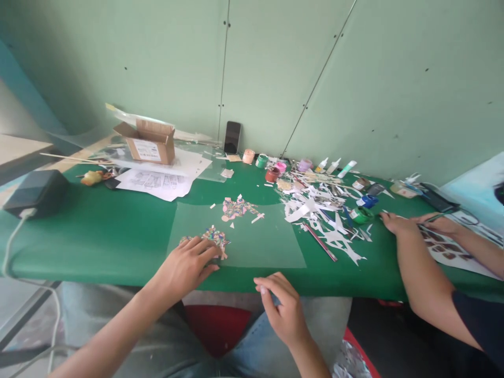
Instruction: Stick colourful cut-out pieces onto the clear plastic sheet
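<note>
While the left hand (191, 262) rests over the near pile of coloured scraps (216, 235) on the clear sheet (271, 236), its fingers are slightly spread and bent downward, with the thumb held apart from them. The right hand (281, 307) hangs just off the near edge of the sheet, fingers curled and thumb drawn in close to the index finger; whether anything is pinched there, I cannot tell. A second cluster of scraps (236, 209), mostly pink and multicoloured, lies on the far part of the sheet. The sheet itself lies flat on the green bench (126, 231), along its near edge.

Beyond the sheet to the left stands an open cardboard box (165, 152) with a white label (147, 150) on its front; the label carries lines of print too small to read. Between box and sheet lie papers (157, 181) printed with dark drawings. Straight beyond the sheet, a dark-screened phone (232, 137) leans on the wall.

To the right of the sheet are a heap of white paper offcuts (311, 207) and a reddish pencil (321, 242). Past the heap, a white and green tube (347, 169) bears markings too blurred to make out, and a blue jar (368, 201) shows a pale, illegible label. Farther right of the sheet, a co-worker's hand (397, 224) touches a printed page (444, 257).
</note>
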A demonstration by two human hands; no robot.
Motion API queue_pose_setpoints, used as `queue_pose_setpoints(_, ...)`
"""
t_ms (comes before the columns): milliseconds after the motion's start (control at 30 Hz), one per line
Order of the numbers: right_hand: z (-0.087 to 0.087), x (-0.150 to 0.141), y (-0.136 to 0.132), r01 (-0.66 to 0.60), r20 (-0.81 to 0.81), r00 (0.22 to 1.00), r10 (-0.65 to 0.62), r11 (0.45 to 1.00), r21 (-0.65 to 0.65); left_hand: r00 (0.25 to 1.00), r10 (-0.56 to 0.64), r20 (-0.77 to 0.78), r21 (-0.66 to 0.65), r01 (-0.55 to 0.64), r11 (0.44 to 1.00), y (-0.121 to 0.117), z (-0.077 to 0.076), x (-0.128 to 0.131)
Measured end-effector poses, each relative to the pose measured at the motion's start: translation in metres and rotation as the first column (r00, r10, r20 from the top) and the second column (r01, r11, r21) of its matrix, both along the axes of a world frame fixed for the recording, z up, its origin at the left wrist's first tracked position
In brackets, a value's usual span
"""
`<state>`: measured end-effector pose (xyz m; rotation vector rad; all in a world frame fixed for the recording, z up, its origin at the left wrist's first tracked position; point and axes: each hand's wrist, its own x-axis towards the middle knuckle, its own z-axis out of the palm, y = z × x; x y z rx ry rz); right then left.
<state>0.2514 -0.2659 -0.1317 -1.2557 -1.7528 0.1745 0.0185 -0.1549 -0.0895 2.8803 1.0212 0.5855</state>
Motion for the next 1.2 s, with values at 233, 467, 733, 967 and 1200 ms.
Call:
queue_pose_setpoints(233,0.005,-0.004,0.034,0.15,0.236,0.957,-0.166,0.985,0.086,0.976,0.211,0.05,0.015,-0.212,0.977,0.024,-0.003,0.012)
queue_pose_setpoints(467,0.014,0.021,0.133,0.333,0.403,0.872,-0.278,0.94,-0.073,0.927,0.372,0.055,-0.083,-0.367,0.927,0.045,-0.002,0.02)
queue_pose_setpoints(733,0.012,0.028,0.155,0.392,0.492,0.826,-0.275,0.907,-0.151,0.95,0.298,0.098,0.009,-0.3,0.954,0.035,-0.002,0.022)
queue_pose_setpoints(967,0.028,0.044,0.111,0.397,0.503,0.827,-0.253,0.895,-0.203,0.965,0.247,0.088,-0.011,-0.247,0.969,0.035,-0.001,0.022)
queue_pose_setpoints(1200,0.023,0.045,0.119,0.438,0.504,0.815,-0.285,0.873,-0.215,0.947,0.288,0.14,-0.006,-0.29,0.957,0.037,-0.006,0.021)
